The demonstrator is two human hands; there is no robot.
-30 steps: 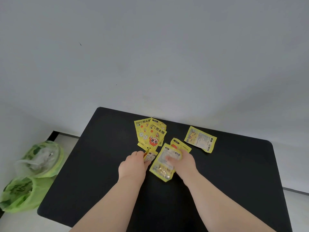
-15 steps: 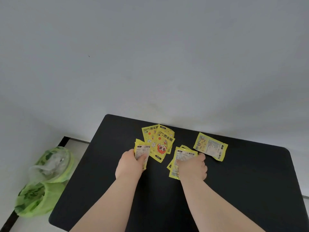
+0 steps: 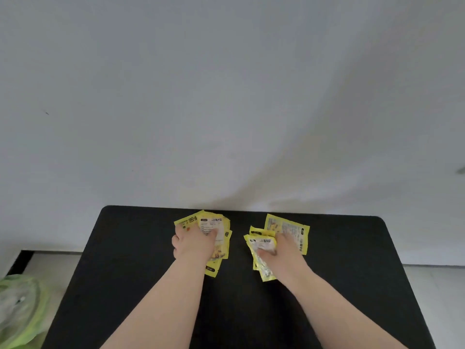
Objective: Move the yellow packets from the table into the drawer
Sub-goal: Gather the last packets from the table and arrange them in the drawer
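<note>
Two groups of yellow packets lie near the far edge of the black table (image 3: 125,260). My left hand (image 3: 192,244) grips a packet and lies over the left pile of yellow packets (image 3: 215,226). My right hand (image 3: 279,250) grips a small bunch of yellow packets (image 3: 260,250) by their right side. Its fingers also reach over the lone yellow packet (image 3: 289,226) lying flat at the back right. No drawer is in view.
A plain pale wall rises directly behind the table. A green plastic bag (image 3: 20,311) sits on the floor at the lower left, beside the table's left edge. Pale floor shows to the right of the table.
My left hand carried its packet forward onto the left pile. My right hand shifted its bunch right, up against the lone packet. The view also swung, so the table now faces me squarely.
</note>
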